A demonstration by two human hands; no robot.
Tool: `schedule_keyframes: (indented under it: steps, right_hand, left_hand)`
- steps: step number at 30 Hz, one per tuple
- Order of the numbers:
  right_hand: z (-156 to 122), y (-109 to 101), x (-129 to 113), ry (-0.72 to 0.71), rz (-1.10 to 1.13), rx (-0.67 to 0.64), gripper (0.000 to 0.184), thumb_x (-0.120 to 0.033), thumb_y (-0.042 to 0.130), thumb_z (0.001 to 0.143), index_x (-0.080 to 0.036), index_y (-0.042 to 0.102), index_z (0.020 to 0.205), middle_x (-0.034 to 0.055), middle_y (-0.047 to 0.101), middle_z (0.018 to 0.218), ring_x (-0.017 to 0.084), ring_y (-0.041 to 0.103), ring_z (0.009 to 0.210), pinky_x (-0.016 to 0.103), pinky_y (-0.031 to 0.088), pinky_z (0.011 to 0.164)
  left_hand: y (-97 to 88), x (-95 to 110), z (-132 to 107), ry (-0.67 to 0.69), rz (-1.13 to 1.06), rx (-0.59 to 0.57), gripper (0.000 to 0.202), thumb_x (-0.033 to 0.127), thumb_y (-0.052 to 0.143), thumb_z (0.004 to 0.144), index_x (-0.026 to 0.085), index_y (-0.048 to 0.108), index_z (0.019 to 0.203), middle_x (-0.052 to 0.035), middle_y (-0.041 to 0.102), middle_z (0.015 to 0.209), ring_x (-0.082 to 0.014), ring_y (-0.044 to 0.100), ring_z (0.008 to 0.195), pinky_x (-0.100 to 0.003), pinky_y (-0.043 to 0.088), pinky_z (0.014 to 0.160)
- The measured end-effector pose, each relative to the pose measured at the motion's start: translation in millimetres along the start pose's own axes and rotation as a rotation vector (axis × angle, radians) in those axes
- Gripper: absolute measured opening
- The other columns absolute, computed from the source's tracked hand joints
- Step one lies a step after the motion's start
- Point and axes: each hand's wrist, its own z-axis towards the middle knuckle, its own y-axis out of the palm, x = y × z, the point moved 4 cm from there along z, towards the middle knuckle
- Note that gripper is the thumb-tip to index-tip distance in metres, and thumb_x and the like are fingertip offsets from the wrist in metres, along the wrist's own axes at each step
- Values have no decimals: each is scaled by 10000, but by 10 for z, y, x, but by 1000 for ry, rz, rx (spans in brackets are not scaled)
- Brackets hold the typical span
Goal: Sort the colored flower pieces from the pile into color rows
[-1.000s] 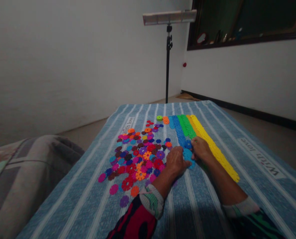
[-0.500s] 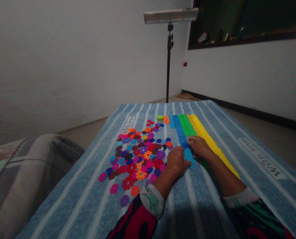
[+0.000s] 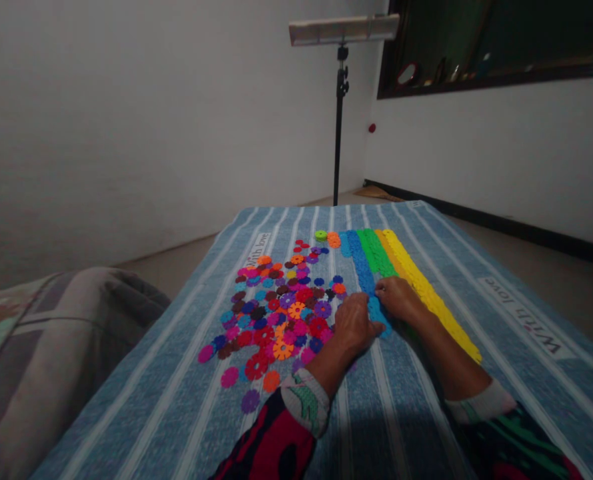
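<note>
A strip of overlapping blue notched plastic discs (image 3: 360,263) runs toward me on the cloth, with lighter blue discs (image 3: 376,310) at its near end. My left hand (image 3: 351,323) lies against the left side of that end, its fingers bent and its thumb reaching across the light blue discs. From the right, my right hand (image 3: 400,300) pinches at the strip's edge, fingertips close to the left hand's. The pinched edge is partly hidden by the fingers. Green discs (image 3: 376,253) form another strip beyond the right hand, and yellow discs (image 3: 421,290) a longer one beside it.
Loose discs (image 3: 296,310) of many colours spread left of my hands. Lime discs (image 3: 321,235) and orange discs (image 3: 333,239) sit at the far end of the strips. A striped cloth (image 3: 166,400) covers the table. Behind it rises a lamp stand (image 3: 337,133).
My right hand has shifted slightly toward me along the strip, its fingertips lower. My left hand has hardly moved. The loose discs lie as before.
</note>
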Motion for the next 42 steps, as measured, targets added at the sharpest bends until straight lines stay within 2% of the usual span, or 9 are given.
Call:
schedule_keyframes:
  steps: [4, 8, 14, 18, 23, 29, 36, 42]
  right_hand:
    - [-62, -23, 10, 1, -17, 20, 226, -211, 562, 862, -182, 754, 978, 122, 742, 1017, 227, 663, 986, 272, 441, 772]
    - [-155, -37, 10, -15, -14, 26, 197, -241, 593, 842, -190, 741, 960, 96, 740, 987, 214, 657, 973, 257, 428, 752]
    - [-312, 4, 5, -48, 42, -57, 127, -257, 635, 802, -180, 693, 884, 64, 719, 896, 188, 653, 832, 248, 378, 656]
    - [-402, 29, 28, -58, 95, -54, 192, -254, 629, 813, -183, 677, 985, 66, 723, 950, 192, 653, 881, 252, 388, 702]
    - [-484, 50, 38, -29, 18, -29, 327, -286, 618, 836, -189, 639, 1148, 99, 721, 1059, 234, 653, 980, 286, 396, 753]
    - [-516, 64, -29, -30, 3, -9, 324, -254, 590, 848, -195, 624, 1165, 93, 706, 1130, 236, 642, 1036, 293, 399, 795]
    - [-482, 96, -8, -43, 26, 5, 322, -237, 570, 855, -180, 623, 1167, 102, 704, 1133, 233, 640, 1038, 292, 409, 814]
    - [-447, 101, 120, -35, 140, 56, 399, -210, 596, 834, -202, 622, 1231, 89, 713, 1144, 221, 646, 1055, 286, 438, 873]
  left_hand:
    - [12, -18, -7, -10, -17, 6, 497, 380, 764, 705, 187, 546, 1108, -75, 645, 1101, -247, 600, 1072, -330, 464, 876]
    - [10, -14, -14, -17, -7, 10, 497, 377, 750, 711, 170, 541, 1111, -92, 645, 1110, -261, 599, 1082, -341, 468, 877]
    - [-13, -19, -22, -17, -51, 22, 475, 334, 700, 734, 172, 527, 1146, -92, 656, 1101, -248, 620, 1041, -332, 480, 849]
    - [-40, -15, -37, -17, -77, 23, 490, 348, 698, 739, 170, 531, 1163, -101, 658, 1125, -253, 615, 1060, -337, 476, 874]
    - [-32, 13, -78, 6, -144, 2, 472, 299, 690, 747, 183, 534, 1178, -68, 665, 1077, -224, 620, 1016, -310, 476, 861]
    - [9, 16, -107, 6, -230, 0, 376, 181, 655, 733, 173, 573, 1100, -48, 657, 972, -198, 617, 905, -292, 479, 775]
    - [1, 39, -105, 14, -273, 34, 356, 117, 648, 722, 171, 586, 1068, -44, 657, 977, -186, 604, 899, -290, 482, 797]
    - [-24, 28, -177, -24, -265, 27, 491, 115, 650, 727, 178, 562, 1207, -56, 658, 1017, -196, 613, 927, -301, 496, 828]
